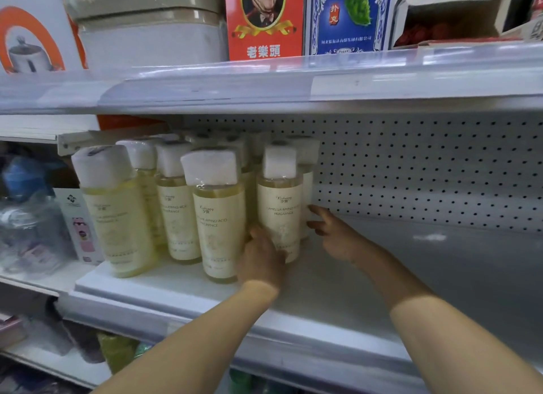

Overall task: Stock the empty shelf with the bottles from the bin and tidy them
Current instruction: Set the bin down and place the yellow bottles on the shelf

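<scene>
Several pale yellow bottles with white caps and cream labels stand in rows on the left part of the white shelf [352,290]. My left hand [261,261] grips the lower part of the rightmost front bottle [280,205]. My right hand [338,235] reaches in from the right, fingers extended, its fingertips touching the bottle [307,188] standing behind it. The front left bottle [114,211] leans a little to the left. The bin is out of view.
A perforated white back panel [426,170] closes the shelf behind. The shelf above [264,82] carries red and blue boxes and a grey appliance. Clear plastic bottles [26,226] and a small box stand on the neighbouring shelf to the left.
</scene>
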Available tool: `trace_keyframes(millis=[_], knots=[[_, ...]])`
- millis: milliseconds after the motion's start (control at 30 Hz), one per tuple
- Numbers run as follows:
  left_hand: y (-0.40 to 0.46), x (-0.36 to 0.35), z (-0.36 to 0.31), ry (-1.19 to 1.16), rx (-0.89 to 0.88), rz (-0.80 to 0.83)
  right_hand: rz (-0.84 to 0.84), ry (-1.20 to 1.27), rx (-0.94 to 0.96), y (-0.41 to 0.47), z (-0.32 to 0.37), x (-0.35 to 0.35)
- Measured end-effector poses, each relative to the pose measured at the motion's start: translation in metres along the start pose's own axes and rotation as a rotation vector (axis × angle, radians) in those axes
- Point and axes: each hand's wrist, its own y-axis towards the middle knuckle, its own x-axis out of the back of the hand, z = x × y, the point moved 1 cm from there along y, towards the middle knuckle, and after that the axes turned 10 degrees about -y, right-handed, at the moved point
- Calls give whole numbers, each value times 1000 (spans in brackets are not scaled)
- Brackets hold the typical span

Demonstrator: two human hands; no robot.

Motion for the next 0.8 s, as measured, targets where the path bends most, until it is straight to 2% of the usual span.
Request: trace_keyframes(millis=[433, 633, 800], knots=[[11, -4, -5, 77, -40, 10, 62, -90, -41, 12, 5, 1], [8, 0, -5, 27, 16, 44, 2, -142, -56, 1, 6, 4], [-8, 5, -7, 150, 57, 130, -41, -254, -46, -30, 9, 4]])
